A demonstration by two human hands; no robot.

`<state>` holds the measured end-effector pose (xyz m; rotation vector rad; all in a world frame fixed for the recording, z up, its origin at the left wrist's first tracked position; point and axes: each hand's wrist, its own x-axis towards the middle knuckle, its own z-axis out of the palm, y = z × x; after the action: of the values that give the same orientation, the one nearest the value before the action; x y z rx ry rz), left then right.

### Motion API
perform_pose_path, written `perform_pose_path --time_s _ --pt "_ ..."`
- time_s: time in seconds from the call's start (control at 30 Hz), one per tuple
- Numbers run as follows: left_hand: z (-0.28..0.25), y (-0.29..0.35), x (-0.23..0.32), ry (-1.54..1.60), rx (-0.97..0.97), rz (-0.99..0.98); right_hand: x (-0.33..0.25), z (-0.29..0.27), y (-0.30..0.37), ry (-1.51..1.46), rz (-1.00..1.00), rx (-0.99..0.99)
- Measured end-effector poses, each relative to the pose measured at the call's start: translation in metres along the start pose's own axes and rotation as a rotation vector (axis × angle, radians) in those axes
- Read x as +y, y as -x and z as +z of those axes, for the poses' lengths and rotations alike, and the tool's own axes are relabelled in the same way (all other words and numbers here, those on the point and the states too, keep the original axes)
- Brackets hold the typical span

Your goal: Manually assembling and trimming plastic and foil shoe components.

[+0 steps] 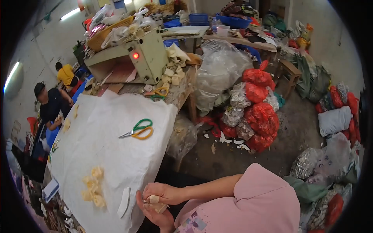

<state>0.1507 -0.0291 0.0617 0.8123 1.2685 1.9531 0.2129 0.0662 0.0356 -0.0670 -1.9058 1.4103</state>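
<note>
Close together at the table's near edge, my hands work on a small cream-coloured folded piece (pixel 159 207); its exact kind is hard to make out. My right hand (pixel 163 192) is closed over it from above, with a pale cover seemingly wrapped on one finger. Beneath, my left hand (pixel 157 218) holds the piece from below, fingers partly hidden. Beside them on the white cloth (pixel 112 155) lies a flat white curved strip (pixel 124 202). Left of that is a cluster of similar cream pieces (pixel 93 186). Scissors (pixel 133 131) with one green and one orange handle lie farther up the cloth.
A greenish metal box (pixel 149 58) with a lit red light stands beyond the cloth, a loaded basket (pixel 110 33) on top. Red bags (pixel 262 120) and a big clear bag (pixel 221 73) crowd the floor. Two people sit at left, one in dark clothing (pixel 52 103). A wooden stool (pixel 290 70) stands right.
</note>
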Motion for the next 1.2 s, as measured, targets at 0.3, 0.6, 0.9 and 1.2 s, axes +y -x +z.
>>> perform_pose_path --time_s 0.3,0.6,0.9,1.2 --pt "-0.001 -0.008 0.01 0.016 0.148 0.031 -0.004 0.016 0.014 -0.437 0.158 -0.037" --pt "0.009 -0.006 -0.001 -0.055 0.199 0.092 -0.003 0.019 0.016 -0.108 0.016 0.116" --pt "-0.013 -0.017 -0.015 0.016 0.061 0.046 0.031 0.019 0.014 -0.182 0.116 0.124" --pt "-0.061 -0.024 -0.03 -0.603 -0.117 0.256 0.0 -0.011 -0.028 0.346 0.113 -0.135"
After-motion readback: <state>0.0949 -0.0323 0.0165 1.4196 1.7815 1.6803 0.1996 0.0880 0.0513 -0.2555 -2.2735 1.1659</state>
